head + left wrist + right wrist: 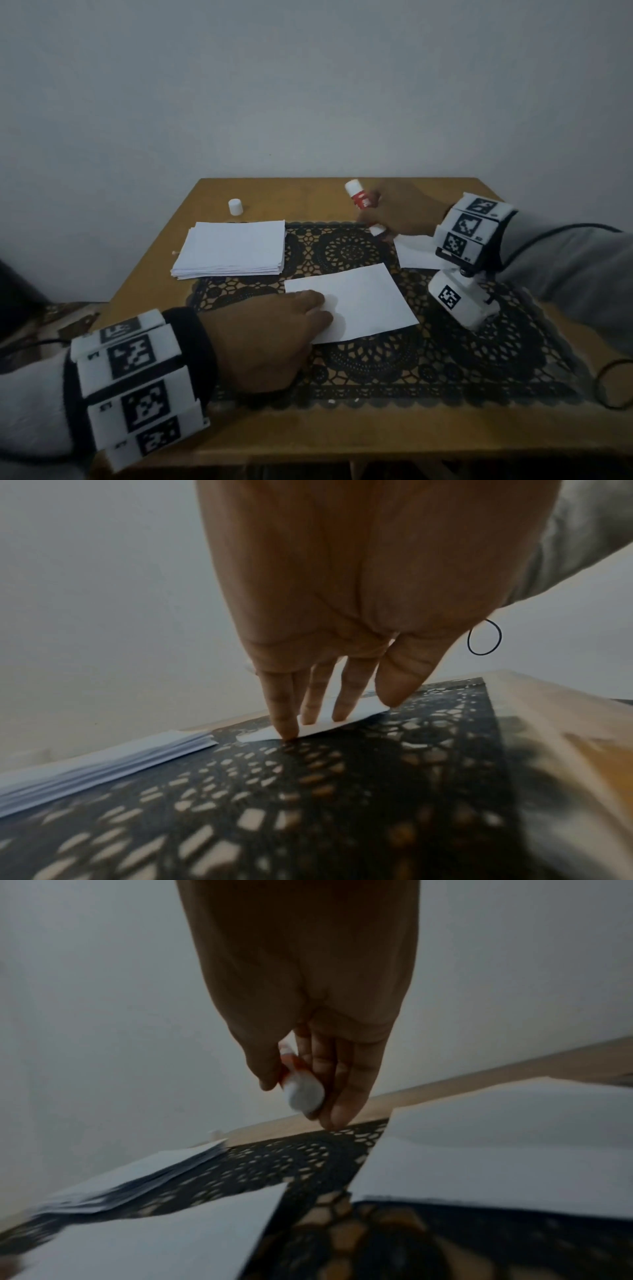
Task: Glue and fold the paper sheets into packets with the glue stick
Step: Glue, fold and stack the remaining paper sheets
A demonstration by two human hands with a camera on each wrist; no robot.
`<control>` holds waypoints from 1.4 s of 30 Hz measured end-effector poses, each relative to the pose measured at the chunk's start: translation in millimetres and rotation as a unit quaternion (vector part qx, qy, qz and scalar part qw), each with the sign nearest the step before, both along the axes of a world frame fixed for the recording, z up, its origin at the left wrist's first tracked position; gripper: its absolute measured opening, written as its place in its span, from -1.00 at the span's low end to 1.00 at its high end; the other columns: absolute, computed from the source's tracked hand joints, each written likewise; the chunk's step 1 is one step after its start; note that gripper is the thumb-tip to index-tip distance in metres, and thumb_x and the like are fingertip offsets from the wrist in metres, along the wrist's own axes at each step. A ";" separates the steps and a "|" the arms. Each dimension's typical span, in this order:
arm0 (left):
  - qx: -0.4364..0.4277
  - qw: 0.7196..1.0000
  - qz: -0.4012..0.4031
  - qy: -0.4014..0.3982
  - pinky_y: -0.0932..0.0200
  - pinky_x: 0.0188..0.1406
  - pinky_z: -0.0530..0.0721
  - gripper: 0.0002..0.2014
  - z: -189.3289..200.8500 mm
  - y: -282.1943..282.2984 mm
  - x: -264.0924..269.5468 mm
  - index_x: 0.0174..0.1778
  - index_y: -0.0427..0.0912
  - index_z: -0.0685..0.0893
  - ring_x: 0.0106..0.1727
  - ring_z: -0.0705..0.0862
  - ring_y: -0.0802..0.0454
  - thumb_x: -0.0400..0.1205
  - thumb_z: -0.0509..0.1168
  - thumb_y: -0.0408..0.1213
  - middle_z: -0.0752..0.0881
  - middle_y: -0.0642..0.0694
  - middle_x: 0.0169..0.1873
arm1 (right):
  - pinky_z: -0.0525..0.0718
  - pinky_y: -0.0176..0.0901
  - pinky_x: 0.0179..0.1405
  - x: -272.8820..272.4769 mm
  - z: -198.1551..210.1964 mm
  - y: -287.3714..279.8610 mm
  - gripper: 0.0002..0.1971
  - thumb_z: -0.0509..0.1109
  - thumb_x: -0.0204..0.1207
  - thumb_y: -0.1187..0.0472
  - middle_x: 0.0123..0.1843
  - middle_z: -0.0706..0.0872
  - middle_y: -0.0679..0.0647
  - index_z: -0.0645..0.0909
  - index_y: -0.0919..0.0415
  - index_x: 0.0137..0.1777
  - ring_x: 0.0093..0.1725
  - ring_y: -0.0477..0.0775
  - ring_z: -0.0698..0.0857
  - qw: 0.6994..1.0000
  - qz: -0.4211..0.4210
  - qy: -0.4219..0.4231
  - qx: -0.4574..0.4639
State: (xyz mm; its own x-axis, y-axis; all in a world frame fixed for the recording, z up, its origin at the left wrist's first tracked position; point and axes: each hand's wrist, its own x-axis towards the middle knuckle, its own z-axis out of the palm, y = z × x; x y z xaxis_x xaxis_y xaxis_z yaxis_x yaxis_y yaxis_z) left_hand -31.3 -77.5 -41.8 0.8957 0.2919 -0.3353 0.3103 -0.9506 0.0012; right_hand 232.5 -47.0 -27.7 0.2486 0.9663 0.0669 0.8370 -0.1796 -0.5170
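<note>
The left hand (pixel 274 339) lies flat-fingered on the near-left corner of the loose white paper sheet (pixel 363 301) mid-surface. The right hand's grip (pixel 399 214) wraps the red-and-white glue stick (pixel 363 202) at the far right. If the pinning fingers lift, glue strokes could drag or crumple the sheet

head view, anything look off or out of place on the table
Nothing damaged or spilled. The glue stick's cap stands off by itself near the far edge, behind the paper stack, and the single sheet under the left hand lies askew to the mat.
</note>
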 end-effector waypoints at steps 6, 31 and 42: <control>-0.008 0.999 0.035 0.016 -0.11 0.66 0.08 -0.39 -10.8 -21.0 -3.7 0.68 -0.06 -0.10 0.69 -0.15 -0.13 0.75 -0.05 0.01 -0.13 -0.19 0.68 | 0.42 -0.36 -0.49 -27.6 19.3 -37.4 -0.73 0.40 0.58 -0.06 -0.35 0.60 -0.05 0.68 0.15 -0.10 -0.43 -0.15 0.55 0.995 0.077 -0.041 0.057; 0.017 0.998 0.052 -0.013 -0.12 0.36 0.52 -0.52 -0.2 -22.4 8.9 0.51 0.00 0.32 0.36 0.50 -0.12 0.70 0.02 0.11 0.42 -0.16 0.44 | 0.57 -0.05 -0.18 -42.3 4.1 -59.6 -0.80 0.43 0.53 0.09 -0.21 0.62 -0.07 0.56 0.09 -0.29 -0.16 0.04 0.60 0.988 0.096 -0.118 0.003; 0.065 0.998 0.014 -0.020 0.03 0.23 0.57 -0.45 9.7 -3.7 41.3 0.60 0.05 0.31 0.26 0.51 -0.09 0.67 0.26 -0.14 0.51 -0.11 0.25 | 0.50 -0.06 -0.22 -8.8 13.4 -74.5 -0.79 0.40 0.55 0.08 -0.13 0.64 0.04 0.63 0.22 -0.19 -0.14 0.06 0.57 0.992 0.036 -0.118 0.007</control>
